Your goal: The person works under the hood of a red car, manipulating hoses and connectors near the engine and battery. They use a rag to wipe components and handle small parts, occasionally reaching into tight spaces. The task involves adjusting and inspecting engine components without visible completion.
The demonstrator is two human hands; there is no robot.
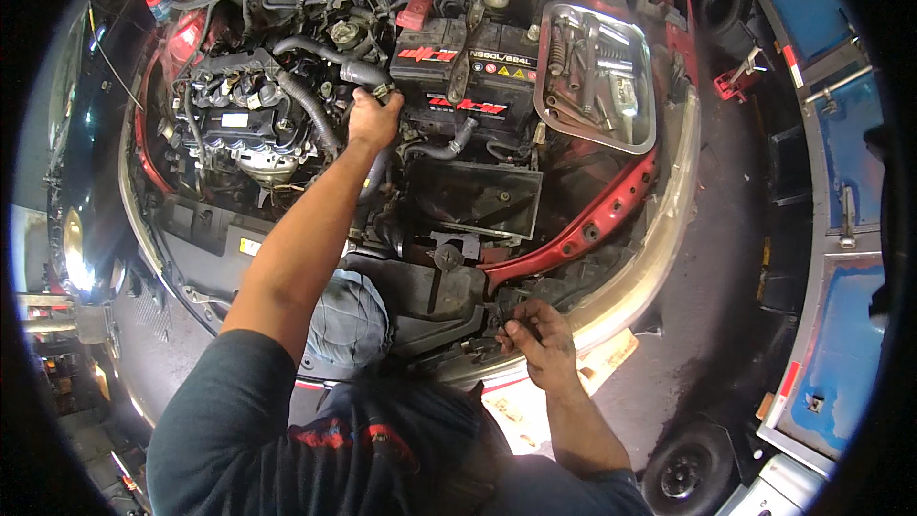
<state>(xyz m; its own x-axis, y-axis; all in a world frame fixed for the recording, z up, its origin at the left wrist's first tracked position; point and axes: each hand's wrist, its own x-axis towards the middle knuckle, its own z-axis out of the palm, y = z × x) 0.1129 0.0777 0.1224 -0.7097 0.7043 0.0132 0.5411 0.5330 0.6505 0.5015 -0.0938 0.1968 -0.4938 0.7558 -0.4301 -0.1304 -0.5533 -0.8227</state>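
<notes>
My left hand (pixel 374 119) reaches into the engine bay with its fingers wrapped round the end of a dark rubber hose (pixel 355 72) by a clamp, left of the black battery (pixel 415 62). Beside it runs a corrugated hose (pixel 308 107) toward the engine (pixel 239 105). My right hand (pixel 530 339) is low at the front right edge of the bay, fingers curled, near dark plastic trim (pixel 449 296); what it holds, if anything, is too hard to make out. An open black plastic box (pixel 473 196) lies below the battery.
A metal tray of tools (pixel 646 76) rests right of the battery. A folded grey cloth (pixel 344 315) lies on the front edge. Blue metal cabinets (pixel 831 344) stand at the right, with a tire (pixel 688 473) on the floor nearby. Another dark car (pixel 86 229) is at the left.
</notes>
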